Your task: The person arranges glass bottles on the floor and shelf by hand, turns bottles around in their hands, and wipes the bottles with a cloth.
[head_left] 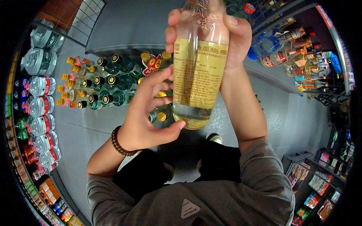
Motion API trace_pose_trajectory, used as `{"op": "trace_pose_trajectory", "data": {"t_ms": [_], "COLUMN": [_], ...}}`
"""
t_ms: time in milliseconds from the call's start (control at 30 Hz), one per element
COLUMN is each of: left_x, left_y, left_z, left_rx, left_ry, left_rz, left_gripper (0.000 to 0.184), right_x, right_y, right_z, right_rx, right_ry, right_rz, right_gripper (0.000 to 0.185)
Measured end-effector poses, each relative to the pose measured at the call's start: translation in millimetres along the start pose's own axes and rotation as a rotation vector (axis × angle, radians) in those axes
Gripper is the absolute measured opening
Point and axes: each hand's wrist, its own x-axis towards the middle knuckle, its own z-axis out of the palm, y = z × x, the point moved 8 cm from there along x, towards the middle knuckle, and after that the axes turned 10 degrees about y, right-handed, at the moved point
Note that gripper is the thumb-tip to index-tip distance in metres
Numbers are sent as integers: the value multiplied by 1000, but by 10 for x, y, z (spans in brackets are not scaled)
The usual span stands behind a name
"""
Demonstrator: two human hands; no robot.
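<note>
A large clear glass liquor bottle [198, 79] with a yellow printed label is up close in front of me, its base toward me and its neck cut off by the top edge of the view. My right hand [236, 41] wraps around the upper part, thumb on the near side and fingertips showing at the far left. Lower down, my left hand [151, 109] curls at the bottle's left side, its thumb against the base and its other fingertips partly hidden behind the glass. A beaded bracelet [120, 145] circles the left wrist.
Rows of green bottles [113, 81] and yellow-capped bottles [71, 84] stand on the grey floor [94, 135] to the left. Water packs [42, 101] line the left shelf. More bottles [298, 60] fill a shelf at right, above a rack of packaged goods [316, 180].
</note>
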Motion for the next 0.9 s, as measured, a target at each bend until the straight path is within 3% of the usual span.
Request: {"op": "trace_pose_trajectory", "data": {"t_ms": [167, 367, 467, 567, 867, 900], "left_x": [7, 16, 16, 15, 15, 15], "left_y": [-12, -4, -23, -40, -100, -113], "left_z": [-3, 1, -8, -15, -32, -33], "left_rx": [-21, -8, -17, -20, -6, -11], "left_ry": [6, 2, 22, 21, 37, 33], "left_rz": [-10, -8, -25, -28, -73, -82], "left_gripper": [88, 88, 88, 88, 88, 88], "right_x": [-19, 4, -8, 24, 7, -15], "right_y": [0, -15, -7, -10, -17, 21], "right_z": [-7, 9, -50, -71, -126, -211], "right_rx": [12, -53, -42, -62, -35, -172], "right_ry": [151, -23, 196, 16, 43, 96], "right_rz": [14, -9, 13, 2, 1, 39], "right_gripper": [71, 71, 71, 70, 66, 69]}}
